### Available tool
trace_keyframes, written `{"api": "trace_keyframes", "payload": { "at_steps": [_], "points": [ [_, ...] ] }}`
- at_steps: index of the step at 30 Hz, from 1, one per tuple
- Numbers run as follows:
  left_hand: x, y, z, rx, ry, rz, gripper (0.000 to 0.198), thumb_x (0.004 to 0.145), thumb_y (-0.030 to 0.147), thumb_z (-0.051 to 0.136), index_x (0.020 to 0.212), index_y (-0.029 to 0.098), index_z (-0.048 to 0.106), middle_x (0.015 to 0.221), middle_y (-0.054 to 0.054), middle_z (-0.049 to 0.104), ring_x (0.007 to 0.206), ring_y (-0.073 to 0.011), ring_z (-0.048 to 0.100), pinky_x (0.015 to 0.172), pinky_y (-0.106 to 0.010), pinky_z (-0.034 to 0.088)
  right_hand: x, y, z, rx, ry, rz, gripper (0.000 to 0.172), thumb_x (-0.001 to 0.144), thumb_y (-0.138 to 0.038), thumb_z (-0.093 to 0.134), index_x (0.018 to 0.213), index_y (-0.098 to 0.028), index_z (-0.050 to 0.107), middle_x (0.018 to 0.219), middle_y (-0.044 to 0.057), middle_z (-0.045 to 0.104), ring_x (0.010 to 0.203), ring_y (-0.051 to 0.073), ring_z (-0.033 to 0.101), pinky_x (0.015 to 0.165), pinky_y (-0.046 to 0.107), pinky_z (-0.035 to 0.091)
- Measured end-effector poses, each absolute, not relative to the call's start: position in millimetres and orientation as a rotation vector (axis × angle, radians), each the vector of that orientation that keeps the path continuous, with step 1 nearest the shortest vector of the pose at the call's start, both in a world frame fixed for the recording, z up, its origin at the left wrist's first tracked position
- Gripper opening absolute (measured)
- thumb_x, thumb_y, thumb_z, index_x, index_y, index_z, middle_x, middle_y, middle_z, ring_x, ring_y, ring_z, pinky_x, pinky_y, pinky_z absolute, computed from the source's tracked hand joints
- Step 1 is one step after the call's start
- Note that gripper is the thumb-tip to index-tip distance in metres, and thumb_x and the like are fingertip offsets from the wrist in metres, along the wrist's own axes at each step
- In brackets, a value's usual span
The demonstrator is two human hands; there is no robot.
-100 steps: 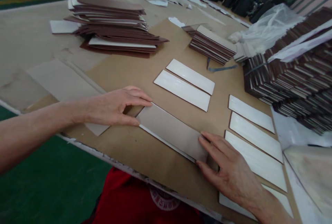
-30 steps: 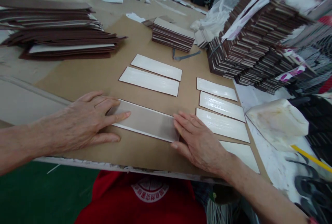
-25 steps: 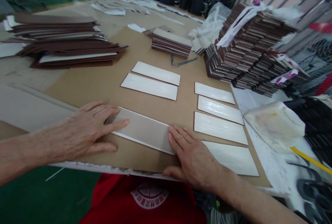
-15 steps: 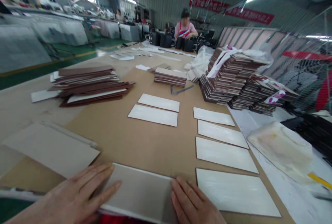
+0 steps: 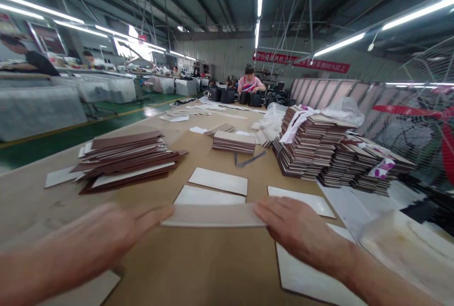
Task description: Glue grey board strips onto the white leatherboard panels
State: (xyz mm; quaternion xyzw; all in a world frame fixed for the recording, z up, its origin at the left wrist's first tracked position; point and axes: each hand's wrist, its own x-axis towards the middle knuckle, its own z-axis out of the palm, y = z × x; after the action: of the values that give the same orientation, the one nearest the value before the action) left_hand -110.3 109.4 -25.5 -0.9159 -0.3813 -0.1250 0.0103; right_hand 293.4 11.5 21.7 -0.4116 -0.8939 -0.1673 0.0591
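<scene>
Between my two hands is a beige rectangular panel (image 5: 214,216), seen nearly edge-on, with a pale near edge. My left hand (image 5: 124,230), blurred by motion, grips its left end. My right hand (image 5: 289,218) has its fingers closed on the right end. Just beyond lie two white-faced panels: a far white panel (image 5: 218,181) and a nearer white panel (image 5: 211,196), partly covered by the beige one. Under and beside my right forearm more white panels (image 5: 301,268) lie in a column, partly hidden. Whether the beige panel touches the table is unclear.
A loose pile of brown and white panels (image 5: 129,154) lies at left, a small stack (image 5: 234,143) in the middle. Tall panel stacks (image 5: 308,145) stand at right beside a grey strap (image 5: 250,159). Across the table (image 5: 198,268) a person (image 5: 249,81) works behind black items.
Both hands have carried the beige panel from the near table edge forward, up to the two white panels. The view has tilted upward.
</scene>
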Motion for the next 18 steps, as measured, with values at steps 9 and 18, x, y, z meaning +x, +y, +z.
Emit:
{"api": "trace_keyframes", "payload": {
  "at_steps": [9,18],
  "points": [
    [45,370,12,-2.774,-1.094,-0.345,0.055,0.094,0.008,0.033,0.140,0.023,0.059,0.147,-0.007,0.060,0.133,-0.0239,0.058,0.113,-0.038,0.044,371,246,13,-1.841,-2.458,-0.676,0.035,0.104,-0.012,0.038,0.133,-0.012,0.056,0.135,0.020,0.062,0.115,0.026,0.065,0.093,0.034,0.051],
    [96,455,-38,-2.808,-1.239,-0.402,0.036,0.099,0.036,0.062,0.129,0.017,0.061,0.136,-0.012,0.061,0.122,-0.0277,0.061,0.105,-0.053,0.050,394,334,-30,-1.974,-2.410,-0.590,0.036,0.103,-0.006,0.030,0.130,-0.009,0.053,0.131,0.020,0.061,0.115,0.026,0.062,0.095,0.032,0.047]
  ]
}}
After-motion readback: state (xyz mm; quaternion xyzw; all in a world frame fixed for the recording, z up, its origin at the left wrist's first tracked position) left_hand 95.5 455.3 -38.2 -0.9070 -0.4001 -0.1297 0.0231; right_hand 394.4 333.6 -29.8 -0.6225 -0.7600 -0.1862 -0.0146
